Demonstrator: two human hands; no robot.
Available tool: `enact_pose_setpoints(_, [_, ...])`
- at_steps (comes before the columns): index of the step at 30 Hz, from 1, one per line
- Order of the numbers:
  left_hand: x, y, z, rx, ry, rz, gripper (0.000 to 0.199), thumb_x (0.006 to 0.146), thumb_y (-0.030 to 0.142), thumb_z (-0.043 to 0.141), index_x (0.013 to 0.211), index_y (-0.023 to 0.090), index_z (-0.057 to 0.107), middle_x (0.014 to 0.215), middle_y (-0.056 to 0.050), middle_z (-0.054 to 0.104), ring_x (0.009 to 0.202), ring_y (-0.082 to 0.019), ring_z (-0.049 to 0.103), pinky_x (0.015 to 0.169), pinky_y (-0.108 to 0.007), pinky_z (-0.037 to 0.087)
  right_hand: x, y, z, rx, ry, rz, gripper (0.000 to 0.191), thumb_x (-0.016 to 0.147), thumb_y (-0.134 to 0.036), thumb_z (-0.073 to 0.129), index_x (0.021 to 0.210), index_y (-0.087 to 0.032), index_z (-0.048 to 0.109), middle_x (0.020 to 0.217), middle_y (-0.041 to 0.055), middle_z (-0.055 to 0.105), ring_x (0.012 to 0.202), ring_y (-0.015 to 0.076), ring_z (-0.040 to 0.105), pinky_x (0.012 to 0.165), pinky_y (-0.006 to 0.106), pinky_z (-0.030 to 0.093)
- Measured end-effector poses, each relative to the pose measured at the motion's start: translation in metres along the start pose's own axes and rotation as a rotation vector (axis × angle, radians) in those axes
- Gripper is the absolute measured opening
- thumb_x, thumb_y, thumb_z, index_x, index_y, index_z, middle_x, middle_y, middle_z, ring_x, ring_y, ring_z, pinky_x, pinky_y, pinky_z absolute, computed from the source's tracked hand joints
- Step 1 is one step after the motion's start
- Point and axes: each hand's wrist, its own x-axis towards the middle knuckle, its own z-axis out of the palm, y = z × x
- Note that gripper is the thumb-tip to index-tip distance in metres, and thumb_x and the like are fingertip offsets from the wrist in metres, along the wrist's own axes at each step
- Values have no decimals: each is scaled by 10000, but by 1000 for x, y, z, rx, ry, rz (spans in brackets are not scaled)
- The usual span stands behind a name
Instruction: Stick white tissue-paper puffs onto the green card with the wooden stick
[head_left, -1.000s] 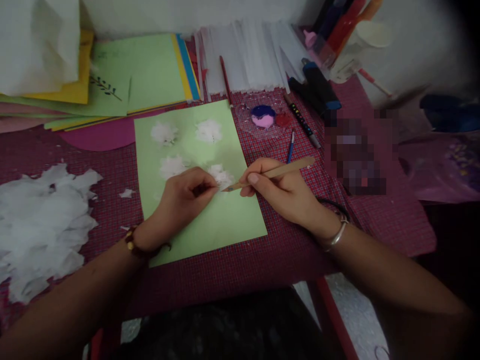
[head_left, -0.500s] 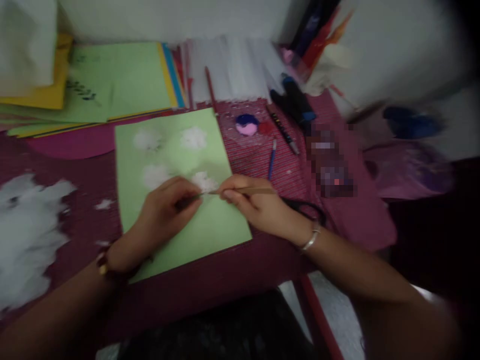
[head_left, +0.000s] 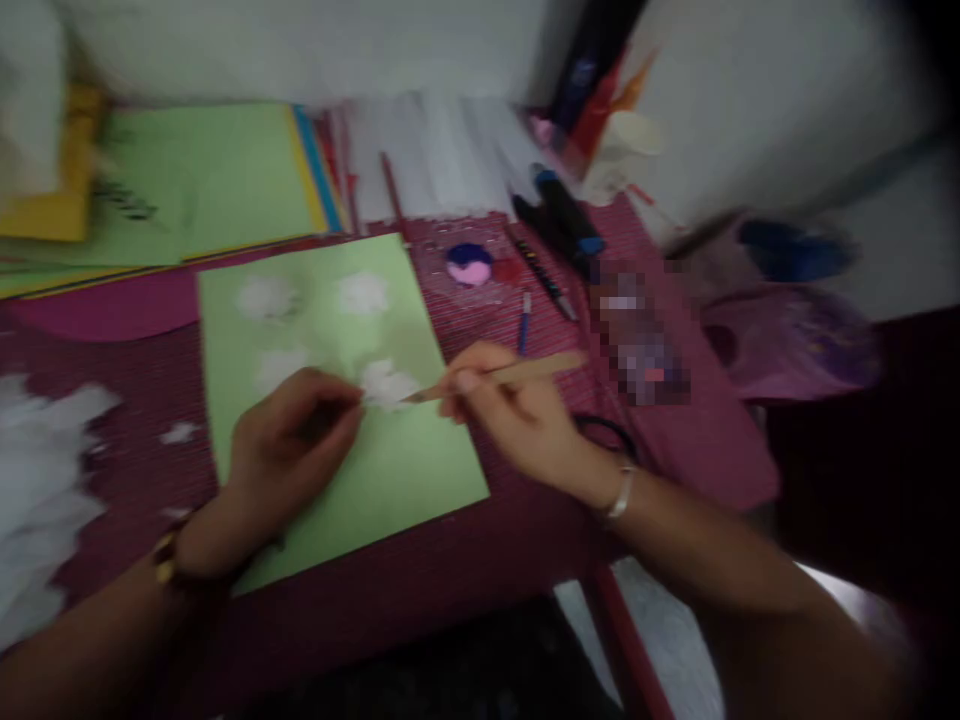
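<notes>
A green sheet of paper (head_left: 390,520) lies on the table with several white paper tufts (head_left: 364,293) on it. Pinched in my right hand (head_left: 517,410) is a light wooden pencil (head_left: 536,368), its pointed tip at the right edge of the lower right tuft (head_left: 388,384). My left hand (head_left: 296,450) is closed in a pinch at that tuft's left side, over the green sheet. What its fingertips hold, if anything, cannot be made out. The lower left tuft (head_left: 281,370) is partly behind my left hand.
Torn white paper (head_left: 37,500) is heaped at the left, a small scrap (head_left: 178,432) beside it. Coloured sheets (head_left: 232,170) and white strips (head_left: 442,150) lie at the back. A blue-and-pink lid (head_left: 469,264), a marker (head_left: 544,275) and dark-handled pliers (head_left: 566,205) are at the right.
My hands have moved apart, the left leftward off the pencil's tip area. The pencil is now tilted up more at its back end. The whole view has shifted slightly.
</notes>
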Motion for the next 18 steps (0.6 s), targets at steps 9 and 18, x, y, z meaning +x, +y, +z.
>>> enact_pose_setpoints(9, [3,5,-10,-59,77,-63,23,855,237,615,850,237,638,768,-3,627,686,-157,586,620,-314,482,6,-2,-1,83,63,163,219,977,-373,498,836,-226,577,623,-27,574,585,124,546,610,287,476])
enact_pose_setpoints(18, [-6,18,-13,217,-82,399,102,923,159,507,921,208,597,822,-33,652,751,-154,598,675,-298,519,2,2,-5,57,103,156,172,968,-311,520,844,-253,625,618,-10,592,614,147,579,608,314,458])
